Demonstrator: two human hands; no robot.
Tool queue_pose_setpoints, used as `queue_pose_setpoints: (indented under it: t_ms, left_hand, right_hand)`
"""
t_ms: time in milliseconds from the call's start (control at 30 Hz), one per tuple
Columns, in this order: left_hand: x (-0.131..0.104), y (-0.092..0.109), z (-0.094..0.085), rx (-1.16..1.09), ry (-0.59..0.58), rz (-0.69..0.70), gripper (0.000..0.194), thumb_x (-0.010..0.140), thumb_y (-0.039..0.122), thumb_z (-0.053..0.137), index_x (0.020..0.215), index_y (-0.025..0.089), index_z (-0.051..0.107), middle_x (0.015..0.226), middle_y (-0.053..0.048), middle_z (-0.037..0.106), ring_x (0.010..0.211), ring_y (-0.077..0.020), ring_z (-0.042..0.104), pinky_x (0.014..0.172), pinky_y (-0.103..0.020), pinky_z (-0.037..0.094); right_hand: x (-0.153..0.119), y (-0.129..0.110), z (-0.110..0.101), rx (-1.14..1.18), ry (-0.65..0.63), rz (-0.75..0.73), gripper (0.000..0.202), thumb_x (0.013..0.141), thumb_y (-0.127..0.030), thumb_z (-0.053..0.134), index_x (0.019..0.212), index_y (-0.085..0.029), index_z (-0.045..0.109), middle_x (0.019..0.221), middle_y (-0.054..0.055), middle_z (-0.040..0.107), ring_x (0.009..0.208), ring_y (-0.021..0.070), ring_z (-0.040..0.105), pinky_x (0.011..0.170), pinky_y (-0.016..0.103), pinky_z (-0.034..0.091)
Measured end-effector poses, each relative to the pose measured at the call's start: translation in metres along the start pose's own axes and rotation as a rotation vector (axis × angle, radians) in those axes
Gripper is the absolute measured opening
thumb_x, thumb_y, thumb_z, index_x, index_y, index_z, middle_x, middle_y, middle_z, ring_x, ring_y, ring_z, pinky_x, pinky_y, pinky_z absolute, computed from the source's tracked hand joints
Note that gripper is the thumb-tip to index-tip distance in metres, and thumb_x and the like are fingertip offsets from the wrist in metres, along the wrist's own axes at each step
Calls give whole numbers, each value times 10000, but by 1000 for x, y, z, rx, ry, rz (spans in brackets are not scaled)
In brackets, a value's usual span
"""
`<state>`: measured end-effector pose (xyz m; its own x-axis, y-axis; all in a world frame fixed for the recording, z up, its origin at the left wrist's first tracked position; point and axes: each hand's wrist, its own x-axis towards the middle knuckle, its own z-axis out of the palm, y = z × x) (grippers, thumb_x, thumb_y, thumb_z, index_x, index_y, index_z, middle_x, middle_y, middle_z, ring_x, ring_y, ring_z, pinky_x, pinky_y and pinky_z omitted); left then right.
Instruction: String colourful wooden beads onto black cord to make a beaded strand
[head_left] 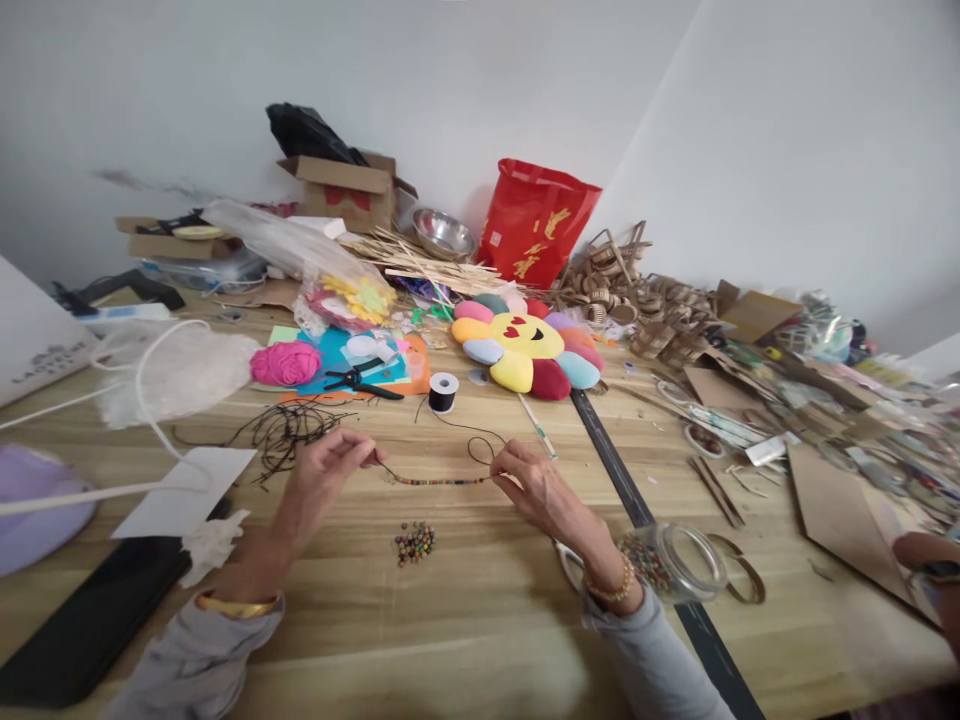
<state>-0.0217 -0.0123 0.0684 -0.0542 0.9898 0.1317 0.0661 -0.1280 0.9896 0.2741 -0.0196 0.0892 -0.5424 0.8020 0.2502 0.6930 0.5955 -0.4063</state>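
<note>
Between my two hands a beaded cord hangs in a shallow curve, with small coloured beads strung along its middle. My left hand pinches one end of the black cord. At the other end my right hand has its fingers closed on the cord, close to the last beads. From there the cord loops back to a white spool of black cord. On the table below lies a small pile of loose beads. A clear jar of beads rests on its side by my right wrist.
Tangled black cords lie left of my left hand, near pliers and pink yarn. A flower-shaped cushion sits beyond the spool. Cardboard and woven pieces crowd the right side. Another person's wrist shows at the right edge.
</note>
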Motion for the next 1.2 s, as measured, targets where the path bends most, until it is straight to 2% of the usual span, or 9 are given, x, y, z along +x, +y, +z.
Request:
queue_pose_setpoints:
  t_ms: [100,267,400,533,733,867,1067,1133,1200]
  left_hand:
    - [-2,6,16,103,-131,67,249,781,399,648,738,153,649,739,-45,695,722,-184,627,703,-289,494]
    - [-1,14,48,270,-301,282,164,828,275,590,722,156,629,685,-7,625,661,-145,576,660,-251,455]
    - [2,18,72,325,-350,366,140,835,209,584,725,150,647,713,-19,645,680,-143,593,680,-250,452]
    - [4,21,87,323,-330,429,120,821,163,595,716,155,652,723,-26,660,706,-151,606,697,-256,455]
    - [4,28,95,285,-326,417,113,805,145,593,711,151,654,701,-25,662,691,-155,609,686,-254,469]
    - [2,32,98,262,-320,425,119,809,151,587,709,145,651,694,-21,657,670,-146,607,671,-243,466]
    - [-3,35,99,217,-336,351,132,819,196,599,713,145,659,700,-24,675,681,-152,619,689,-241,481]
    - [-3,33,97,190,-319,307,133,837,238,593,787,144,674,765,-40,701,729,-165,641,718,-249,493]
    - [-1,28,93,152,-294,235,210,872,299,557,954,148,676,891,-66,727,829,-188,665,779,-272,505]
  right_hand:
    - [6,-5,3,98,-7,-20,132,935,-135,498,848,-179,586,851,39,584,801,151,569,728,258,442]
    - [15,-9,14,317,49,-5,78,883,-145,581,834,-168,639,802,33,640,742,139,587,687,244,454]
    - [19,-12,20,438,107,68,74,847,-184,625,800,-156,674,754,30,658,692,134,589,657,238,461]
    - [19,-11,21,500,69,101,131,845,-241,632,770,-148,686,714,18,642,666,123,561,633,231,432]
    - [18,-8,25,549,11,158,218,845,-298,615,712,-134,670,639,-3,588,609,112,508,591,223,403]
    - [19,-10,29,540,25,163,251,847,-340,604,736,-124,671,622,-8,567,585,110,496,557,215,392]
    - [19,-14,29,519,27,167,238,847,-306,606,708,-124,667,630,0,613,586,111,526,559,211,404]
    - [19,-15,26,529,20,170,216,844,-291,614,715,-129,677,652,9,645,596,117,547,575,217,422]
    - [19,-16,20,564,-11,166,188,848,-279,614,748,-139,690,721,26,683,644,128,584,622,227,450]
